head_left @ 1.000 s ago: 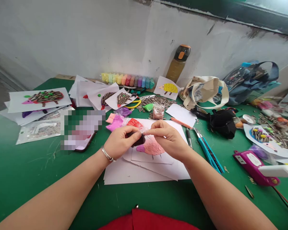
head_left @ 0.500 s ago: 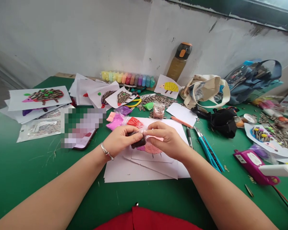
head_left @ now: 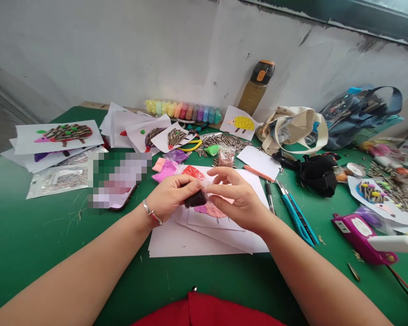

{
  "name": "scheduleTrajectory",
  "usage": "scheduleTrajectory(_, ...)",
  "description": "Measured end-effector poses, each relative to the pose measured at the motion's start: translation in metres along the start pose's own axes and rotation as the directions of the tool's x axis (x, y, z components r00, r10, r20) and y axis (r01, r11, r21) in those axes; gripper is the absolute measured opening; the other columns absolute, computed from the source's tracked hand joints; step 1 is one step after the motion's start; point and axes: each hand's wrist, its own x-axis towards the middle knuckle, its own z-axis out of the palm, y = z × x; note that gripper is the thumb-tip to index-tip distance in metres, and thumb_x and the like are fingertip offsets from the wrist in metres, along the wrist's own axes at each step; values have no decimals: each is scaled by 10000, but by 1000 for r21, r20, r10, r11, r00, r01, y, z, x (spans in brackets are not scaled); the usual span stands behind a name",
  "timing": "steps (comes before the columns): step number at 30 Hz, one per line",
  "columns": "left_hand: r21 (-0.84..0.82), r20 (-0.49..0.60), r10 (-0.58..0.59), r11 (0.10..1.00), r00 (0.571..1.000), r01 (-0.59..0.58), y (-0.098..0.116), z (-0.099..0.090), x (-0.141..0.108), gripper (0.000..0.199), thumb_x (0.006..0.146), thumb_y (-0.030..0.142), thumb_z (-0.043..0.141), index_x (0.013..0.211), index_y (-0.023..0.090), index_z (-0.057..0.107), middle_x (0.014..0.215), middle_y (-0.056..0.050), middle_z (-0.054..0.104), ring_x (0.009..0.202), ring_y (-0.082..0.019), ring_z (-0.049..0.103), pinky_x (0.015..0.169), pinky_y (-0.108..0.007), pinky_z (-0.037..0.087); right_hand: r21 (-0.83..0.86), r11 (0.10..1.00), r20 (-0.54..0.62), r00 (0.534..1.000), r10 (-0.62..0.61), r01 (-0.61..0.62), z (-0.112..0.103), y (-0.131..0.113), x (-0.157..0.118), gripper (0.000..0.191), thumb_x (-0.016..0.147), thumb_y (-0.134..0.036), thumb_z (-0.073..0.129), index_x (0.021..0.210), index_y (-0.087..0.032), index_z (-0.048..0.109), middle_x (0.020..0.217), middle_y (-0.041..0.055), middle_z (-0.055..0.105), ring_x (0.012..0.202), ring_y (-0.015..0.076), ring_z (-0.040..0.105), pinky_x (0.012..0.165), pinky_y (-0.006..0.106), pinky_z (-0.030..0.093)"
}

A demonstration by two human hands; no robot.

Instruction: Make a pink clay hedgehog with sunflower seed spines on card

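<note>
Your left grip (head_left: 172,195) is closed on a dark clay lump (head_left: 196,199), its long axis slanting rightward toward your half-open right grip (head_left: 240,195), fingertips at the clear plastic wrap (head_left: 206,186).

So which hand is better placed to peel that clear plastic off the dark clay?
Probably the right hand: its fingertips touch the clear plastic, while the left hand grips the dark clay.
</note>
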Motion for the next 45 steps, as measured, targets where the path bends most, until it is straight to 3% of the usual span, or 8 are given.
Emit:
scheduleTrajectory(4, 8, -45, 8, 1000, 999, -8, -2, 2, 1, 462, 759, 545, 679, 579, 138, 554, 601, 28, 435, 527, -76, 391, 459, -209, 322, -48, 995, -13, 996, 83, -83, 4, 8, 0, 206, 845, -145, 604, 995, -248, 700, 1132, 72, 586, 1000, 186, 580, 834, 358, 516)
scheduleTrajectory(7, -51, -65, -21, 999, 998, 18, -4, 3, 2, 457, 737, 550, 700, 601, 141, 549, 592, 33, 427, 523, -76, 386, 457, -210, 313, -40, 991, -43, 992, 123, -125, 4, 10, 1, 91, 827, -218, 662, 905, -228, 707, 1032, 61, 629, 978, 189, 603, 864, 362, 510)
scheduleTrajectory(15, -75, -120, -47, 996, 992, 38, -5, 2, 2, 460, 709, 599, 702, 751, 144, 651, 678, -3, 546, 603, -116, 486, 511, -235, 384, 67, 975, -8, 977, 212, -211, 3, 3, 1, 317, 850, -163, 595, 1118, -307, 685, 1315, 45, 526, 1176, 203, 540, 984, 390, 473)
scheduleTrajectory(22, -23, 25, -33, 999, 999, 34, 2, 4, -1, 373, 736, 512, 718, 745, 141, 679, 702, -12, 599, 629, -122, 529, 567, -250, 423, 98, 984, -43, 987, 152, -147, 6, 6, 1, 186, 808, -157, 651, 943, -274, 705, 1118, 40, 605, 1110, 200, 575, 970, 389, 483)
scheduleTrajectory(28, 9, 2, -22, 1000, 1000, 22, 3, 3, -1, 338, 750, 480, 715, 781, 144, 694, 720, -32, 639, 632, -131, 555, 566, -257, 439, 75, 984, -21, 986, 164, -162, 7, 4, 0, 215, 833, -156, 626, 1009, -262, 691, 1209, 66, 563, 1149, 193, 554, 979, 380, 474)
scheduleTrajectory(35, 87, 8, -75, 993, 997, 74, 3, 5, -2, 353, 765, 478, 695, 818, 128, 688, 689, -29, 633, 609, -129, 548, 523, -239, 412, 29, 991, -41, 991, 128, -127, 10, 4, 0, 161, 808, -105, 595, 847, -235, 680, 1115, 64, 577, 1100, 198, 562, 940, 387, 494)
scheduleTrajectory(41, 17, -22, -39, 999, 999, 40, 1, 3, -1, 351, 746, 485, 715, 802, 140, 678, 762, -34, 641, 676, -147, 578, 598, -267, 466, 16, 986, -17, 986, 169, -168, 10, 4, 1, 226, 835, -173, 622, 1011, -290, 704, 1298, 65, 522, 1103, 202, 548, 912, 407, 513)
scheduleTrajectory(45, 39, -3, -42, 998, 999, 42, 0, 4, -1, 354, 749, 489, 706, 783, 137, 686, 771, -38, 646, 699, -151, 579, 629, -268, 469, 54, 982, -6, 983, 181, -181, 10, 5, 1, 177, 834, -168, 618, 943, -271, 713, 1211, 69, 563, 1131, 203, 547, 953, 409, 493)
